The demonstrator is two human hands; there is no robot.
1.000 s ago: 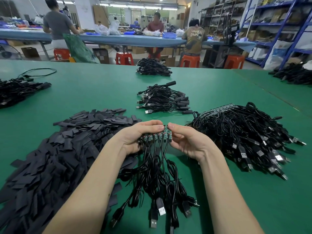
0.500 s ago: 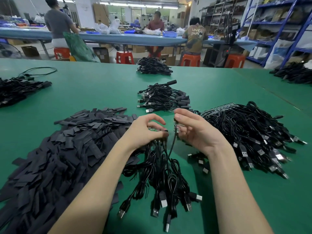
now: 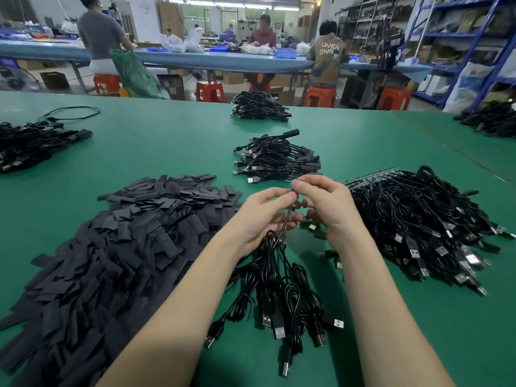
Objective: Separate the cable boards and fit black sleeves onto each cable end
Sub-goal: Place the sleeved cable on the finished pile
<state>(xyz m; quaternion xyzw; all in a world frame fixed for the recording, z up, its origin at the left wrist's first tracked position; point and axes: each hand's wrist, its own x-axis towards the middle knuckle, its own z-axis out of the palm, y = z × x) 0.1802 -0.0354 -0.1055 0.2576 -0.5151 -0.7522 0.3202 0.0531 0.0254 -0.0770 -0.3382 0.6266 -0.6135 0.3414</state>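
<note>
**Hands draw together over the cable bunch**

Both hands have risen and closed in since half a second ago. Left hand [image 3: 261, 216] pinches one cable end [image 3: 292, 208] between thumb and forefinger, its grip clamped on it; right hand [image 3: 325, 208] pinches the same end from above. Beneath them the cable bunch [image 3: 282, 286] trails onto the green tabletop [image 3: 156, 152]. Black sleeves [image 3: 117, 247] lie heaped left, unseparated cables [image 3: 424, 219] right.

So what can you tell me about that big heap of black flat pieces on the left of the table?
The heap of black sleeves is a loose, jumbled mound of short, flat, matte strips that look like flattened tubing. They overlap at all angles on the green table, left of the person's left forearm, whose underside seems to brush its edge. Neither hand holds one.
</note>
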